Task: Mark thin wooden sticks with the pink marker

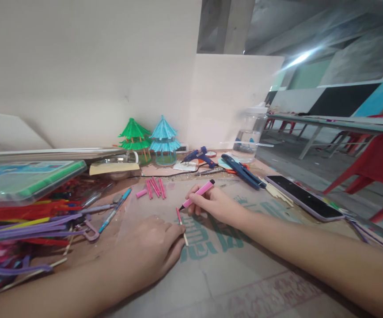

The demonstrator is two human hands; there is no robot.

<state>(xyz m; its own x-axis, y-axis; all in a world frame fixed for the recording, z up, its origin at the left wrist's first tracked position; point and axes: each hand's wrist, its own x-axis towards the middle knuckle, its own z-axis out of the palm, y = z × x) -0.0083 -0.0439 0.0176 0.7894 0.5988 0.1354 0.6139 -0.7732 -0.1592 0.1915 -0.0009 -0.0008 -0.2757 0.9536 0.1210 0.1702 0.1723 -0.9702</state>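
My right hand (pixel 216 204) is closed around a pink marker (pixel 202 192), its dark tip slanting down to the left. That tip meets, or nearly meets, a thin wooden stick (pixel 178 215), pink on its far part and pale at the near end. With curled fingers, my left hand (pixel 158 240) grips the stick near its middle against a translucent sheet (pixel 164 291) with green lettering. Beyond my hands lie several short pink sticks (pixel 157 188) and the pink marker cap (pixel 141 193).
Green (pixel 134 132) and blue (pixel 164 134) small pavilion models stand at the back, beside a blue glue gun (pixel 200 155). Blue-handled cutters (pixel 242 171), a phone (pixel 304 197) and a clear jar (pixel 247 134) are rightward. Colourful pipe cleaners (pixel 28 225) and a plastic case (pixel 28 181) fill the left.
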